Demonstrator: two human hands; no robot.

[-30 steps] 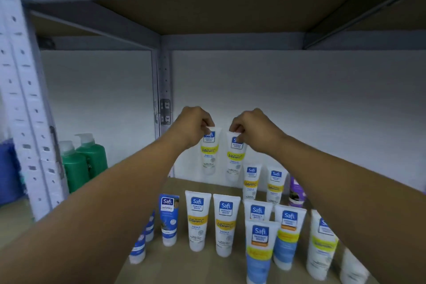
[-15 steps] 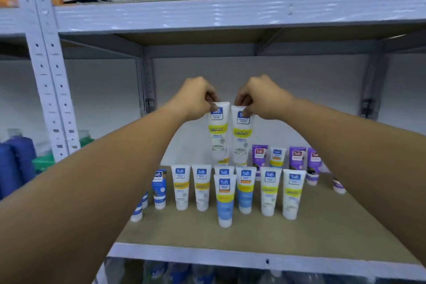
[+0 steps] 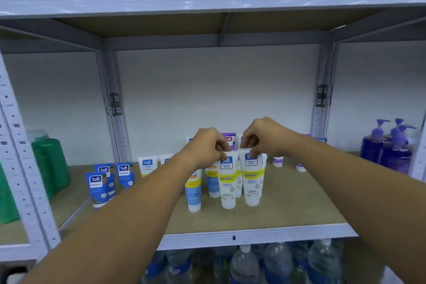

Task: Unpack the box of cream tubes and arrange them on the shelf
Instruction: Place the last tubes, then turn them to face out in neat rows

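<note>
So I'm well into this one: a good crowd of cream tubes (image 3: 193, 191) already stands on the shelf (image 3: 288, 210), blue ones to the left, purple at the back. My left hand (image 3: 205, 147) and right hand (image 3: 267, 138) each pinch a white vitamin C tube by its top edge, fingers (image 3: 253, 153) curled tight: left tube (image 3: 228, 182), right tube (image 3: 252, 180), caps down near the front row. The box is out of view (no idea what's left in it). Compared with half a second ago, both tubes are lower and closer to the board.
</note>
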